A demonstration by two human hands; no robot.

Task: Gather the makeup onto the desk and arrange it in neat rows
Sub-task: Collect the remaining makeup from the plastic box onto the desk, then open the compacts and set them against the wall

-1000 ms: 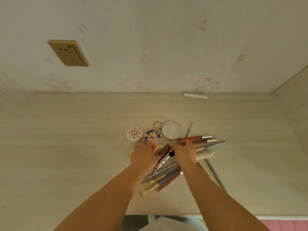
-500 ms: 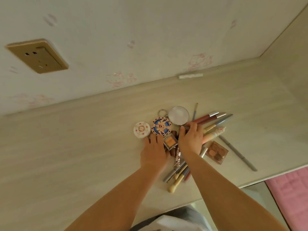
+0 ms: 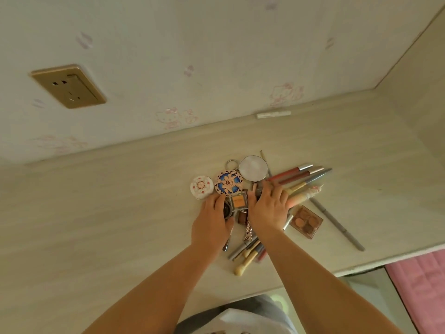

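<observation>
A heap of makeup lies on the pale wooden desk (image 3: 108, 213). At its far side sit a white round compact (image 3: 201, 187), a blue-patterned round compact (image 3: 228, 184) and a round mirror (image 3: 253, 168). My left hand (image 3: 212, 220) rests palm down on the heap, beside a dark round pot (image 3: 226, 208). My right hand (image 3: 267, 208) lies flat, fingers spread, over the pencils (image 3: 296, 173) and a pink tube (image 3: 310, 192). Between the hands shows a small orange eyeshadow square (image 3: 238, 201). Brushes (image 3: 245, 261) stick out toward me. A brown palette (image 3: 306, 221) and a grey pencil (image 3: 337, 224) lie to the right.
A white stick (image 3: 273, 114) lies against the back wall. A gold wall socket (image 3: 68, 86) is at upper left. A side panel (image 3: 421, 104) closes the desk on the right. The desk's front edge runs at lower right, with pink fabric (image 3: 423, 290) below it.
Both hands have slid a little further onto the heap. The orange square and the brown palette have come into sight. The camera has tilted and moved closer.
</observation>
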